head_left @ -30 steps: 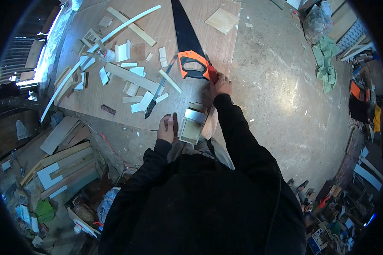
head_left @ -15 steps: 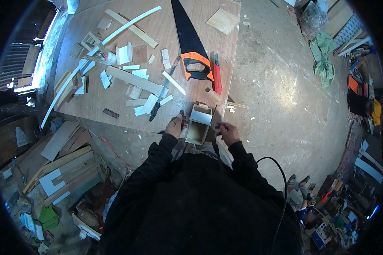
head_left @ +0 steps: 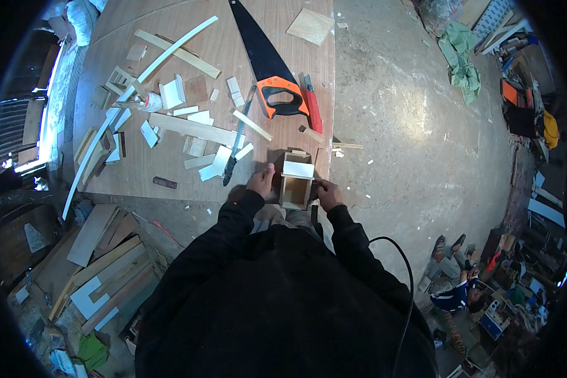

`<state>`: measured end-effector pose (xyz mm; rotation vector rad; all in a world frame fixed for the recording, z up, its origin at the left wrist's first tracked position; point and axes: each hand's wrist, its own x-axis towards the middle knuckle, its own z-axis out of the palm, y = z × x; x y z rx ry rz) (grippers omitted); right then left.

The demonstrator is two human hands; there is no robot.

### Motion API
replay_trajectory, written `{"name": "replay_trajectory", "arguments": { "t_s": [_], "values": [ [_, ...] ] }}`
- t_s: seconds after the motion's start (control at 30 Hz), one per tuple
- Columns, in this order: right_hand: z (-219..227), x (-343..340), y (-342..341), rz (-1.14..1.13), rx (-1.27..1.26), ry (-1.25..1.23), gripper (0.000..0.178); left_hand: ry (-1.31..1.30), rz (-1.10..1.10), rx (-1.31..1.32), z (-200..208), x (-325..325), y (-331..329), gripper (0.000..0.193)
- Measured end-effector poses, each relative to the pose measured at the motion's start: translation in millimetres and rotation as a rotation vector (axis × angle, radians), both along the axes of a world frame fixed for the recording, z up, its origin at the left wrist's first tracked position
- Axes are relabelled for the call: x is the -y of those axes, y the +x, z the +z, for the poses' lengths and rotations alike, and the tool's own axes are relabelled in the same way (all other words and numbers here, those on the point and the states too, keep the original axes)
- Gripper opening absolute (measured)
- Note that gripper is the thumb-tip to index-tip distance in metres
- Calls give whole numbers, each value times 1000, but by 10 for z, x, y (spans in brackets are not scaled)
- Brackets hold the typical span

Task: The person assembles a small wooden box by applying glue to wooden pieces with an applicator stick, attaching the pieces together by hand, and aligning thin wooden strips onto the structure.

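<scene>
A small open wooden box with a pale strip across its top is in front of me at the table's near edge. My left hand is at the box's left side, thumb up, its other fingers curled and partly hidden. On the opposite side, the fingers of my right hand are closed against the box's right wall. Beyond the box lie a handsaw with an orange and black handle, a red-handled tool and a narrow dark-gripped blade.
Wood offcuts and a long curved strip litter the wooden table. Boards are stacked on the floor at left. A black cable hangs by my right arm. Another person is low at right.
My right hand has come in to the box's right side, and my left hand has shifted slightly in position beside it. The head view has turned, shifting the table leftward in the picture.
</scene>
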<state>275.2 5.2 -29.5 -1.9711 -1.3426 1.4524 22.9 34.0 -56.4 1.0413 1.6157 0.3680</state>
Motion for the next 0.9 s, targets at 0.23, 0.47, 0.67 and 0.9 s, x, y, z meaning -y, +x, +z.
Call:
{"name": "replay_trajectory", "arguments": {
  "t_s": [0.23,0.47,0.67,0.9],
  "values": [
    [-168,34,-25,-33,13,6,35,8,-34,-5,144,-158,21,85],
    [-85,-51,-42,18,68,-10,32,-72,-84,23,321,-227,10,89],
    [81,-38,-234,-69,132,73,36,-73,-99,22,286,-220,3,93],
    [141,-23,-276,-136,41,63,33,-178,-79,172,298,-257,-61,95]
  ]
}}
